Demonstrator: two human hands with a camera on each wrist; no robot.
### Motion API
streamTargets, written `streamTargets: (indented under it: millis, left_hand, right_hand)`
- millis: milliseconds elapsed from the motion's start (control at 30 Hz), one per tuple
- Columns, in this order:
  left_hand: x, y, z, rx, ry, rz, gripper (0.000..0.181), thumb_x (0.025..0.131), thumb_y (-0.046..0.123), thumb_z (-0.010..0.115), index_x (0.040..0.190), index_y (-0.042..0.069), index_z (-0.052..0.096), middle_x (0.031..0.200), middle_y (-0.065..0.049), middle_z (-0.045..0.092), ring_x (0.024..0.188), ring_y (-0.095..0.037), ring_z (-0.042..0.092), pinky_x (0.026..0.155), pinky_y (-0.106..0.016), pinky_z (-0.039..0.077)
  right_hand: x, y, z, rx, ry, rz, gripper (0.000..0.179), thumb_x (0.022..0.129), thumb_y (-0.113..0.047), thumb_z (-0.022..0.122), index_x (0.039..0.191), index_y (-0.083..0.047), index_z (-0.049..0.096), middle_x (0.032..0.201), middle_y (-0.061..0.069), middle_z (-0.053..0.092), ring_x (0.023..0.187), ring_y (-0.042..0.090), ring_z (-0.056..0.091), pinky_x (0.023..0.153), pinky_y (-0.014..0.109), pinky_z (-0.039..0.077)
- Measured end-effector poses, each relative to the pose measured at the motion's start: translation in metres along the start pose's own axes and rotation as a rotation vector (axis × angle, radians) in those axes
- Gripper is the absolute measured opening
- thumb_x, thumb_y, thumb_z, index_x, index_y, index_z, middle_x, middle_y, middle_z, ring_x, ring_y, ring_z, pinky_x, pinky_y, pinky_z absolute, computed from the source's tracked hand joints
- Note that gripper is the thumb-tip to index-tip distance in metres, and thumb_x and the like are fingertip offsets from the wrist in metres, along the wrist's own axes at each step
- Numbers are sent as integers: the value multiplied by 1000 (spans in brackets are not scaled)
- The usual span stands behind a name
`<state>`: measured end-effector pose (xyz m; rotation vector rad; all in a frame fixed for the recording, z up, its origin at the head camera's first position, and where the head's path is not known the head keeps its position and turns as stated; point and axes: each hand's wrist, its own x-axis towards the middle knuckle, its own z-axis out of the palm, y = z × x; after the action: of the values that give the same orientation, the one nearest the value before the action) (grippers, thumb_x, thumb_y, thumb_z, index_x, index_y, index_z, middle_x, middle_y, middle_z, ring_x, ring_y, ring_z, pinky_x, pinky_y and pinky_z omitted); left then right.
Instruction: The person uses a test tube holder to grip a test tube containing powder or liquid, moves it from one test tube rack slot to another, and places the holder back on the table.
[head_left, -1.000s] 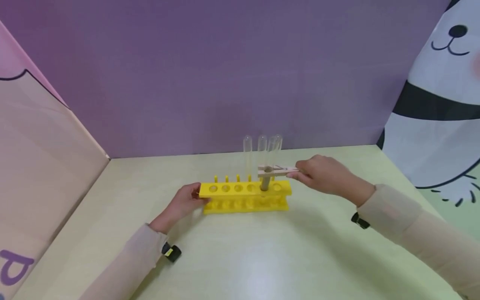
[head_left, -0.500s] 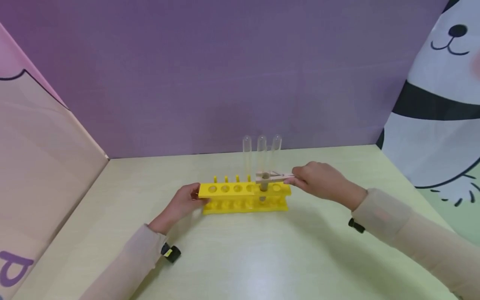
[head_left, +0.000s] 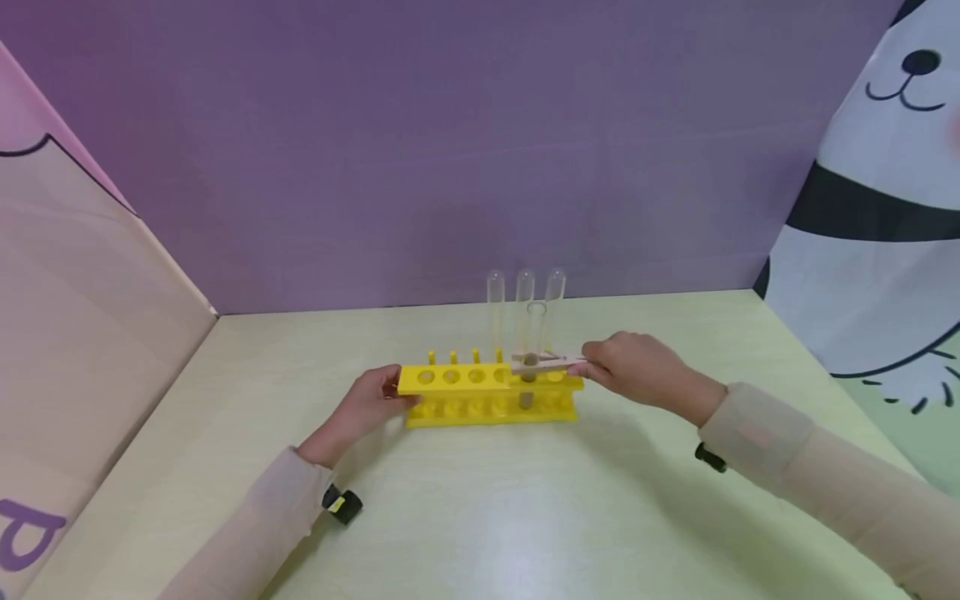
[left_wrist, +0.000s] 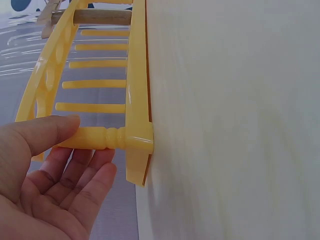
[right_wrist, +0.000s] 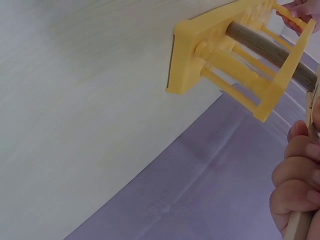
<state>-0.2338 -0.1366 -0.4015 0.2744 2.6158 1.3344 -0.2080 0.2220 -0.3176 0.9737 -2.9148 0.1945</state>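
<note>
Gripping a wooden test-tube clamp [head_left: 558,363], the right hand [head_left: 637,367] sits at three o'clock of the yellow test-tube rack [head_left: 450,388], its fingers curled round the handle. The clamp holds a glass test tube [left_wrist: 102,17], dark in its lower part, which stands nearly upright in the second hole from the rack's three-o'clock end. At nine o'clock the left hand [head_left: 367,404] pinches the end post [left_wrist: 92,137] between thumb and fingers. Toward one o'clock, three clear inverted tubes [head_left: 496,308] stand on the rear pegs. The step in hand seems to be seating the clamped tube; its foot appears to reach the base, though contact is hard to confirm. Next probably calls for releasing the clamp without tilting the tube, the rack held steady.
</note>
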Motion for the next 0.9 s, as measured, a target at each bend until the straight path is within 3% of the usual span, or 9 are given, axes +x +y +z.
streamTargets:
  millis: [200,433,900]
  left_hand:
    - [-1,1,0,12,5,7,27,87,9,67,112,4,60,112,-8,62,95,-22,54,85,-35,49]
    - [-1,3,0,9,11,-31,28,87,10,67,113,7,59,113,-6,61,95,-22,53,86,-34,48]
    - [-1,1,0,3,0,-22,28,88,10,66,115,6,59,114,-7,61,95,-23,52,85,-34,48]
  right_hand:
    - [0,1,2,1,11,-5,32,93,-29,59,66,-16,48,52,-6,35,46,7,29,49,23,30]
    - [1,0,1,15,19,-8,32,92,-29,59,65,-16,48,52,-6,35,45,7,28,48,23,30]
    - [1,3,0,69,23,-16,33,93,-30,57,64,-18,48,52,-7,33,45,5,26,47,22,28]
